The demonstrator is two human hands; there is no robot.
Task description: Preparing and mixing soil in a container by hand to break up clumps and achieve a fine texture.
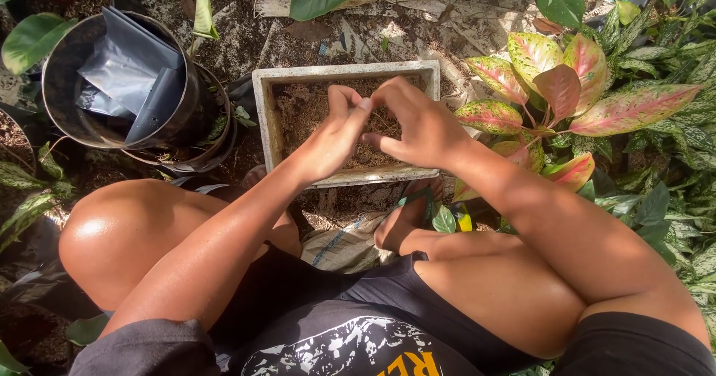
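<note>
Down on the ground, a pale rectangular tray sat just ahead of the person's knees, filled with dark brown, fibrous, crumbly soil. Its rim looked chipped and dirty, and the soil reached nearly to the top along the far edge. Both hands hovered over the near half of the tray. The left hand had its fingers curled and held together, thumb tip pointing toward the other hand. The right hand arched over the soil with fingers bent downward and close together, its thumb reaching back toward the left thumb; the two hands almost met above the middle of the tray. Whether anything was pinched between them could not be told. Beside the tray's left edge stood a round dark pot holding folded grey plastic bags. Off the tray's right edge grew a plant with pink and green leaves. Soil lay scattered on the ground beyond the far edge.
</note>
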